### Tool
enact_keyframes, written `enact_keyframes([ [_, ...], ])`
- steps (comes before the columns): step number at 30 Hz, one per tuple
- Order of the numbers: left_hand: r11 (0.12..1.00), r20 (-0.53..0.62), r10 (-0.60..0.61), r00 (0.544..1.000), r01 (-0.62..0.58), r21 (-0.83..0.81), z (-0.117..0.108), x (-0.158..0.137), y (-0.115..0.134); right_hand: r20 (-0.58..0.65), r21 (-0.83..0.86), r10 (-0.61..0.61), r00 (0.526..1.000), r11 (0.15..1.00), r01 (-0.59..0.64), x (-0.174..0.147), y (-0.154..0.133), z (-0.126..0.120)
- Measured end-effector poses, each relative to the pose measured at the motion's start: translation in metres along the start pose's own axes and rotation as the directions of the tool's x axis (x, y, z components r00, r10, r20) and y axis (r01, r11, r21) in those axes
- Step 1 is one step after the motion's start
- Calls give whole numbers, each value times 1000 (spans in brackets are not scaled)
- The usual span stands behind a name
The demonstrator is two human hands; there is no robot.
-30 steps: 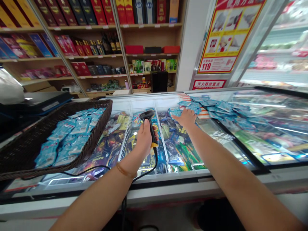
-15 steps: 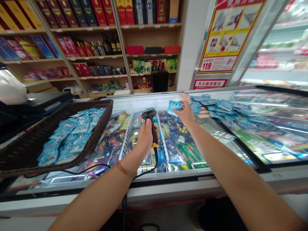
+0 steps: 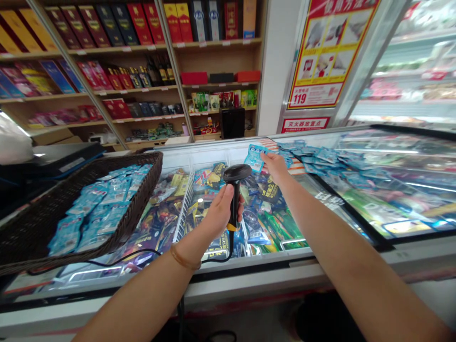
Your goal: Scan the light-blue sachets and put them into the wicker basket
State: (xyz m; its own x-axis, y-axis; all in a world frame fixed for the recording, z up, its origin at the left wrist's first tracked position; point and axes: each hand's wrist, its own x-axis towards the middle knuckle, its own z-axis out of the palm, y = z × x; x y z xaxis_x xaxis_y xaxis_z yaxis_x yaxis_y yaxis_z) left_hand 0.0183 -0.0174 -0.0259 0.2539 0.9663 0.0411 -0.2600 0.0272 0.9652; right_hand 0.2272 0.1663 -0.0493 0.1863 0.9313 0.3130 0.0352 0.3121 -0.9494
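Observation:
My left hand (image 3: 223, 209) is wrapped round the handle of a black barcode scanner (image 3: 235, 192), whose head points away from me toward my right hand. A cable runs from the bottom of its handle. My right hand (image 3: 275, 166) pinches a small blue packet (image 3: 254, 158) by its right edge, just beyond the scanner head. Similar blue packets (image 3: 329, 159) lie in a loose pile on the freezer lid at the right. More blue packets (image 3: 103, 199) are stacked inside a brown wicker basket (image 3: 140, 211) on the left.
Below my hands is a chest freezer (image 3: 256, 273) with wire dividers (image 3: 184, 204) and wrapped frozen goods (image 3: 274, 228). Shelves (image 3: 142, 50) of boxes and bottles stand behind it. A red and yellow poster (image 3: 329, 57) hangs at the back right.
The scanner in my left hand has moved right, closer to the packet. My right hand holds the packet slightly further left, and the view has shifted a little.

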Motion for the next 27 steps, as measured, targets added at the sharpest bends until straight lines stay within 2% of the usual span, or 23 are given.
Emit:
enact_keyframes([
  [3, 997, 67, 61, 996, -64, 50, 0, -1, -3, 14, 66, 83, 996, 994, -83, -3, -6, 1],
  [6, 989, 129, 98, 987, -111, 100, -1, -1, -7, 29, 90, 78, 997, 993, -80, -7, -14, 3],
  [11, 984, 188, 79, 979, -106, 143, -3, 0, -9, 48, 113, 69, 996, 991, -74, -13, -25, 6],
  [24, 984, 207, 78, 975, -108, 139, -3, 0, -10, 64, 77, 26, 998, 997, -31, -15, -32, 7],
  [27, 984, 173, 83, 981, -108, 139, -2, 0, -11, 39, 78, 31, 999, 996, -34, -14, -27, 7],
])
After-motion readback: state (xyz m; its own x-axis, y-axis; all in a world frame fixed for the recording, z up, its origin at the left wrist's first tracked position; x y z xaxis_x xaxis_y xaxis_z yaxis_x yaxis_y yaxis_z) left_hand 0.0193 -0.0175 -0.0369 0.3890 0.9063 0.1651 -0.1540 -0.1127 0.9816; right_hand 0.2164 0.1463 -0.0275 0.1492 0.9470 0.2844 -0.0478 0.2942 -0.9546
